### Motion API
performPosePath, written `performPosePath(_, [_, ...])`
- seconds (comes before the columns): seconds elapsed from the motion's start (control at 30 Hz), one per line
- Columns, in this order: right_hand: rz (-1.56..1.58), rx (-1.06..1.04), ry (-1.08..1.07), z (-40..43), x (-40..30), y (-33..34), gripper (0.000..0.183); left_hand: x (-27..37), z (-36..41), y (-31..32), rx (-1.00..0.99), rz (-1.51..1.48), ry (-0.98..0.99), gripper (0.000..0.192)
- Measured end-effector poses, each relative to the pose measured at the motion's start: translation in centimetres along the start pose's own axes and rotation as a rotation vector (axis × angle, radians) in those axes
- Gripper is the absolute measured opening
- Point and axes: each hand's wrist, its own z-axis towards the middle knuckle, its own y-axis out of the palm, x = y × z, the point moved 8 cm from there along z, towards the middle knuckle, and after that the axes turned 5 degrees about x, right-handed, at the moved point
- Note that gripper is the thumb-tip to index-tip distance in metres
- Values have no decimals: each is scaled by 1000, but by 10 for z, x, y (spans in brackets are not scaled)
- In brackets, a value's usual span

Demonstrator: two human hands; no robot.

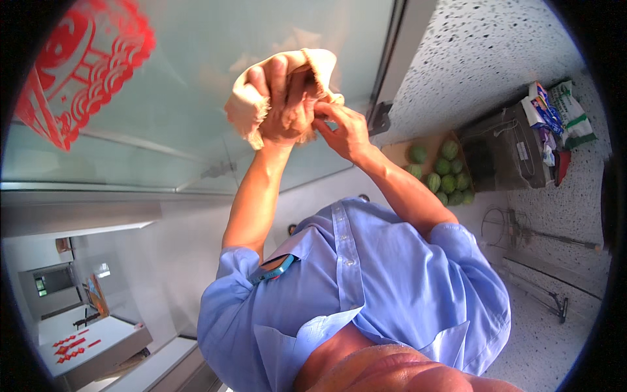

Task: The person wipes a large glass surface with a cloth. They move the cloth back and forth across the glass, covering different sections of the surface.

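A tan cloth (321, 66) with frayed edges is draped over the fingers of my left hand (286, 110). Its palm faces me, and the fingers curl inside the folds, up against a frosted glass pane (196, 63). From the right, my right hand (345, 127) meets the cloth's lower edge, thumb and forefinger pinched together beside the left palm. Part of the left thumb is hidden there. A phone (274, 268) sticks out of the chest pocket of my blue shirt (392, 264).
A red paper-cut decoration (83, 63) is on the glass at left. The metal door frame (401, 54) carries a dark fitting (381, 117). At right, several watermelons (446, 169) lie in a cardboard box (392, 152) beside a dark cabinet (499, 147) with packets (546, 110).
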Motion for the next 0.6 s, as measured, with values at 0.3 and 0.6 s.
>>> performPosePath(0.3, [-153,532,-429,153,-68,-164,19,62,196,24,492,95,249,53])
performPosePath(0.6, [-246,472,-262,96,14,-145,21,98,123,88,-170,-35,267,37])
